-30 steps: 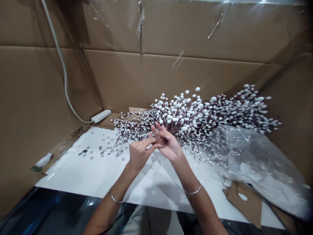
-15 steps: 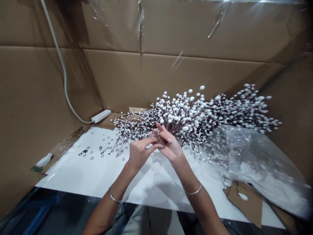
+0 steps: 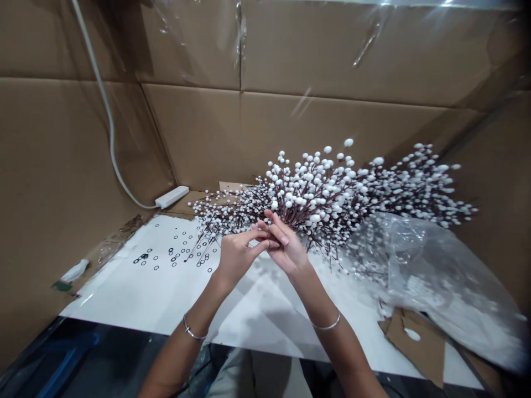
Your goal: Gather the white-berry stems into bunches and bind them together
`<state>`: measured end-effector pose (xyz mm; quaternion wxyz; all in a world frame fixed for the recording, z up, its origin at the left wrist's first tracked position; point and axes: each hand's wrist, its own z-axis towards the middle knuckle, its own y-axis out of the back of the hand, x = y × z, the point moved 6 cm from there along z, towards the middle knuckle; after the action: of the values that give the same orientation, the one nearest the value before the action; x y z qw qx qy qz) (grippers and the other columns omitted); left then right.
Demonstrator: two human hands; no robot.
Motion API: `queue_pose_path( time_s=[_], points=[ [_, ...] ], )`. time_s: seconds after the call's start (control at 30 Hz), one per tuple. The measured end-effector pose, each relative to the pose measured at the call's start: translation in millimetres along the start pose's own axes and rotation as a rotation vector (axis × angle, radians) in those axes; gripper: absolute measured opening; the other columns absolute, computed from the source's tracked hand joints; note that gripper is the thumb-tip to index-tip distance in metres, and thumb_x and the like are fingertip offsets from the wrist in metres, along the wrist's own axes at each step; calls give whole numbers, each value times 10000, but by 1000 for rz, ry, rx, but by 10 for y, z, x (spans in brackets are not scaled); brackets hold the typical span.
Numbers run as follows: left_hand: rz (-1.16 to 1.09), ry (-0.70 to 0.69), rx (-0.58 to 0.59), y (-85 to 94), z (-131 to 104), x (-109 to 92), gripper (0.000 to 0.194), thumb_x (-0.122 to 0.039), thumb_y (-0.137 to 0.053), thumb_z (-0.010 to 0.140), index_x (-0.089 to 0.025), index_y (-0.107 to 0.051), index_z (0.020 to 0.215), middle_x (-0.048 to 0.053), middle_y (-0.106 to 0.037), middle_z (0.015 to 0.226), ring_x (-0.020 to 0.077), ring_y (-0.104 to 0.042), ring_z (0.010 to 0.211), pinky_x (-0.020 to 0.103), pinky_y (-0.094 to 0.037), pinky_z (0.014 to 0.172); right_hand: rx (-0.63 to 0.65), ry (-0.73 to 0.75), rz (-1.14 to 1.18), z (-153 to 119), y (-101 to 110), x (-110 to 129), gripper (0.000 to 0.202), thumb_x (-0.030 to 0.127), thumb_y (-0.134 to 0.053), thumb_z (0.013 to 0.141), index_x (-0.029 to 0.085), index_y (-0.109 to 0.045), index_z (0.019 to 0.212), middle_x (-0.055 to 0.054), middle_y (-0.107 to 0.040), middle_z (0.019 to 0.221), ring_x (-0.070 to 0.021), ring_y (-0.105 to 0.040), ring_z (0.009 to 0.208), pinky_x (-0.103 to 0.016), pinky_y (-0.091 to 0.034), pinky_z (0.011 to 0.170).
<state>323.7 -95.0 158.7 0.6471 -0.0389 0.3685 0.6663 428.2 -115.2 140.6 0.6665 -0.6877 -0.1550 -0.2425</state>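
My right hand (image 3: pixel 290 251) is closed around the gathered stems of a bunch of artificial berry branches (image 3: pixel 309 190). White berries on dark reddish-brown twigs fan out above and away from it. My left hand (image 3: pixel 238 257) meets the right one at the stem ends, thumb and fingers pinched. A thin dark line at its fingertips looks like a small black ring (image 3: pixel 270 244), partly hidden by the fingers. Several loose black rings (image 3: pixel 171 251) lie on the white sheet (image 3: pixel 120 287) to the left.
More berry branches (image 3: pixel 418 182) are piled behind and to the right, partly under a clear plastic bag (image 3: pixel 440 276). Cardboard walls (image 3: pixel 186 127) enclose the back and sides. A white power strip (image 3: pixel 172 197) with its cable sits back left. A cardboard scrap (image 3: pixel 415 348) lies front right.
The bunch has tilted slightly, its top berries shifting up and right. My left fingertips have moved a little right, closer against the right hand's fingers.
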Motion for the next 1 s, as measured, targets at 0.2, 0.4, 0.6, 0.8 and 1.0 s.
queue_pose_path(
  time_s=[0.2,0.4,0.6,0.8,1.0],
  points=[
    [-109,64,76,-14,54,21,119,-337,-694,799,-237,-754,822,-35,-736,758,67,-492,472,202,-396,519,-38,8,-67,-39,-50,37,289,214,-311,992,152,-593,1009,75,-314,339,-96,-705,742,-112,-485,562],
    [-144,120,62,-28,96,75,104,-315,-717,769,-218,-754,770,-35,-712,672,61,-420,437,206,-373,493,-50,77,-139,-27,-41,58,247,234,-382,971,149,-610,1013,55,-369,373,-107,-706,815,-92,-470,570],
    [-323,156,112,-87,122,175,123,-303,-728,756,-183,-755,761,4,-715,679,78,-495,469,212,-401,488,-27,79,-165,-20,-44,68,235,237,-396,965,153,-608,1022,54,-381,378,-118,-701,864,-123,-498,634],
    [-514,237,207,-142,162,239,111,-264,-743,730,-159,-765,757,39,-720,687,137,-616,577,238,-482,550,14,-4,-151,-35,-78,46,273,218,-360,974,137,-620,1000,41,-373,375,-108,-681,959,-93,-438,551],
    [-484,274,146,-177,156,325,91,-217,-739,719,-131,-731,693,33,-700,648,115,-582,533,218,-454,520,0,30,-152,-12,-68,33,288,213,-356,976,138,-633,985,37,-356,365,-100,-659,1032,-101,-477,661]
  ],
)
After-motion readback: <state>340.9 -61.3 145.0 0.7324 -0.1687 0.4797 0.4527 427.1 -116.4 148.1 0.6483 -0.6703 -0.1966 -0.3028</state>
